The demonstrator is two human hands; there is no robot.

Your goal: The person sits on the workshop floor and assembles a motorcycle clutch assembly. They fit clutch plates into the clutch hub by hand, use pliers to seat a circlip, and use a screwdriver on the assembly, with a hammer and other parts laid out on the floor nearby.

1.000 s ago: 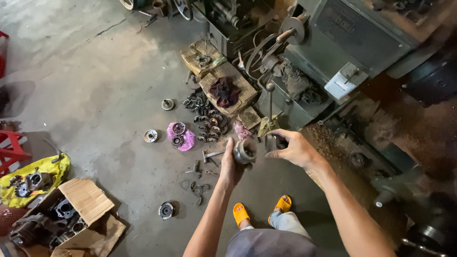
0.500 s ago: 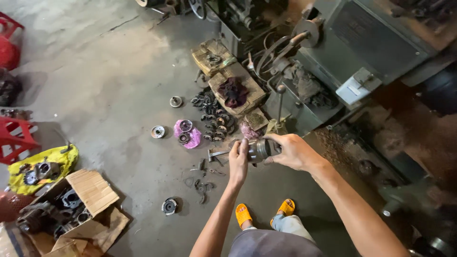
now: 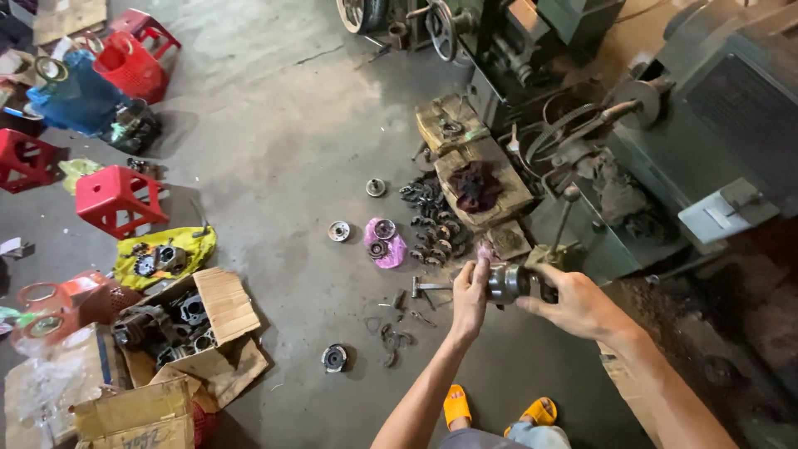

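Round grey metal part point(image 3: 507, 283) sits up in the air between both hands. The left hand point(image 3: 470, 301) and the right hand point(image 3: 573, 303) grip it. Many more dark metal parts point(image 3: 428, 220) lie on the floor.

Red stools point(image 3: 116, 198), a yellow bag point(image 3: 189, 247), a pink cloth point(image 3: 391, 249), orange sandals point(image 3: 455, 405) and a seemingly grey metal part point(image 3: 507, 283)

Dull grey metal part point(image 3: 507, 283) between the hands, over matt rough concrete floor point(image 3: 274, 150).
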